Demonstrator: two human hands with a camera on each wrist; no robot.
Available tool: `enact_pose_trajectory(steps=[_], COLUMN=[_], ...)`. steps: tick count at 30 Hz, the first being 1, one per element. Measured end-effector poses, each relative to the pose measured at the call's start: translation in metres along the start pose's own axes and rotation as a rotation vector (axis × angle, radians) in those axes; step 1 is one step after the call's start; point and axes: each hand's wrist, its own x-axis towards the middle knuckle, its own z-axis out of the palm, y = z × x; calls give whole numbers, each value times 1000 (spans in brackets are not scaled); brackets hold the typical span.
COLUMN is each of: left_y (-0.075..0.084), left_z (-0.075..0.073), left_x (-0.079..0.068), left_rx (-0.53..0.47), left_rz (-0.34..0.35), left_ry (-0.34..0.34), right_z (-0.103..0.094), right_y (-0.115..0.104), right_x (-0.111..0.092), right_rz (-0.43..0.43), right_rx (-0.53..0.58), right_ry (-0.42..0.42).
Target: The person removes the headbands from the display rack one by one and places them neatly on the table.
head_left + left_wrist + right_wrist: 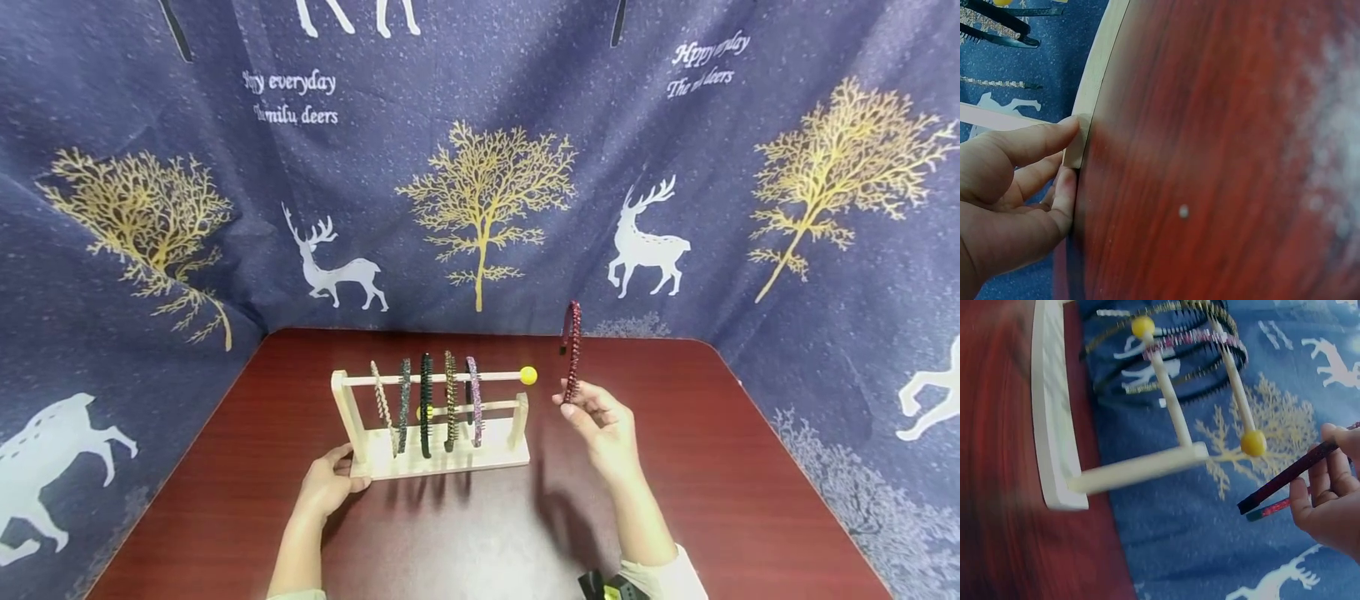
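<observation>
My left hand (324, 485) pinches the left end of a pale wooden headband stand (491, 457), thumb and fingers at the corner of its base in the left wrist view. Several beaded headbands hang over the stand's upper rod, among them a black headband (426, 417) and a purple one (475, 400). To the right of the rod, my right hand (606, 427) holds up a dark red beaded headband (576, 346), gripping it low on one side. In the right wrist view that headband's two ends point towards the stand, apart from it.
The rods end in yellow balls; the upper ball (528, 376) is on the side facing my right hand. Beneath the stand is a reddish-brown table (675, 467). A blue cloth (525, 83) with printed deer and trees hangs behind it.
</observation>
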Motion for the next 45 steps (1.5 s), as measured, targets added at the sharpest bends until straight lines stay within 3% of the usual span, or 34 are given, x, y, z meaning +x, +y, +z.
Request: enact_pose_trajectory(steps=[12,24,30,33,37,41,45], left_y=[-2,-4,-3,-1,-2,-5,-7], left_z=[0,0,0,-1,-1,0,2], left_x=[1,3,3,2,3,4,5], left_rx=[6,20,-7,-12,-8,-13,-12], left_rz=[10,14,14,14,20,20,27], left_ry=[7,9,-3,1,11,14,20], right_z=[-29,-52,-62,-61,-62,-71,-72], right_y=[17,63,82,81,89,117,131], right_x=[-1,-7,-1,6,13,15,18], right_rz=[161,379,469,517,551,553,562], right_rx=[-167,-298,-326,-354,-381,-393,-424], right_ry=[36,25,-22,-71,-118,-137,-140])
